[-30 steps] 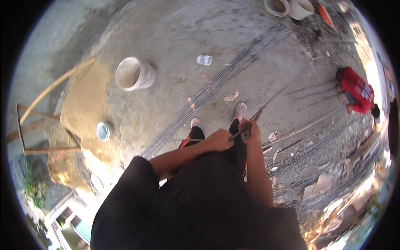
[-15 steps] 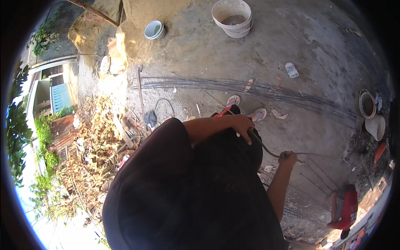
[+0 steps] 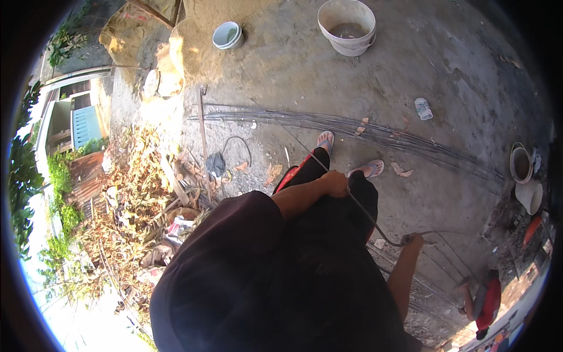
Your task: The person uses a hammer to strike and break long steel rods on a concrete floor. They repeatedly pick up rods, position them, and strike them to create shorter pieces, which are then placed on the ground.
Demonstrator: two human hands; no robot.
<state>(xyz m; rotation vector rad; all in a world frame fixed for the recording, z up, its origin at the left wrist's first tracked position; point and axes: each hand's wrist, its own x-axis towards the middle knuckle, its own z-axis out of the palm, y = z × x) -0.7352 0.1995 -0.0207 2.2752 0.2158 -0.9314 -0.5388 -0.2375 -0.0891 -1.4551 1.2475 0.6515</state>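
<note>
A long thin metal rod [image 3: 365,212], probably steel rebar, slants across in front of my legs and curves near its right part. My left hand [image 3: 336,183] is closed around its straighter stretch, just above my knees. Farther right and lower, my right hand [image 3: 413,241] is closed at the curved part, where a thin length carries on to the right. Its fingers are small and partly hidden. The rod's far left end reaches past my feet, over the rods on the ground.
A bundle of rods [image 3: 305,121] lies beyond my sandalled feet. Buckets stand farther off: a large white one [image 3: 350,46] and a small one [image 3: 228,36]. Dry leaves [image 3: 126,205] pile up at left. A person in red [image 3: 488,305] crouches at lower right by more rods.
My left hand has shifted left, farther from my right hand along the rod. My right hand sits slightly lower in the picture. The whole view has shifted a little.
</note>
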